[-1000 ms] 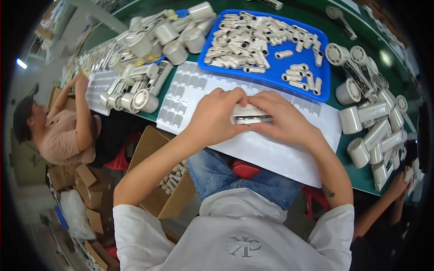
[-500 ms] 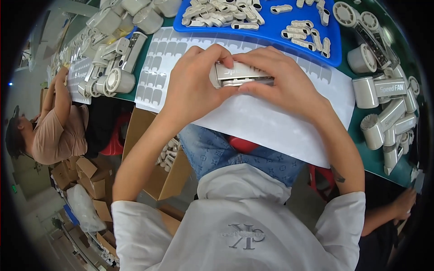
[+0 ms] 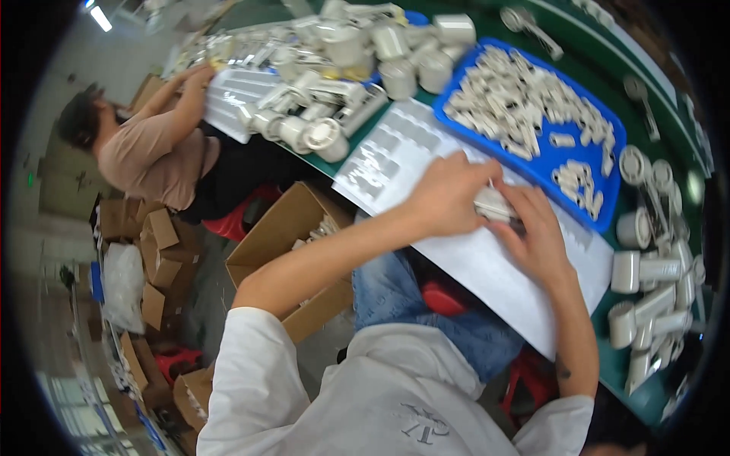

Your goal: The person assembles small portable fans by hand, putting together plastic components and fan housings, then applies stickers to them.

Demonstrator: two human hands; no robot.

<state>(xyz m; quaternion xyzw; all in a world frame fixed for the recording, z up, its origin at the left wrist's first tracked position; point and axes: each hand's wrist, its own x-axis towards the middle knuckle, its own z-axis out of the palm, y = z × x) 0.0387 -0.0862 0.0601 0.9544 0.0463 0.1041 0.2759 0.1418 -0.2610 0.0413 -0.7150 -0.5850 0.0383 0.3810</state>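
My left hand (image 3: 445, 194) and my right hand (image 3: 540, 235) meet over a white sheet (image 3: 487, 266) on the green table, both closed on a small white plastic part (image 3: 494, 205) between them. The part is mostly hidden by my fingers. Just beyond my hands stands a blue tray (image 3: 608, 144) filled with several similar white parts (image 3: 525, 114). A section of the white sheet (image 3: 380, 156) to my left carries rows of grey labels.
White cylindrical housings (image 3: 646, 304) lie in a heap at the right, and more (image 3: 334, 114) at the back left. A person in a tan shirt (image 3: 144, 156) works at the table's left end. An open cardboard box (image 3: 285, 228) stands under the table edge.
The view has swung left and tilted, so the table now runs diagonally. My hands stay together on the small part over the sheet.
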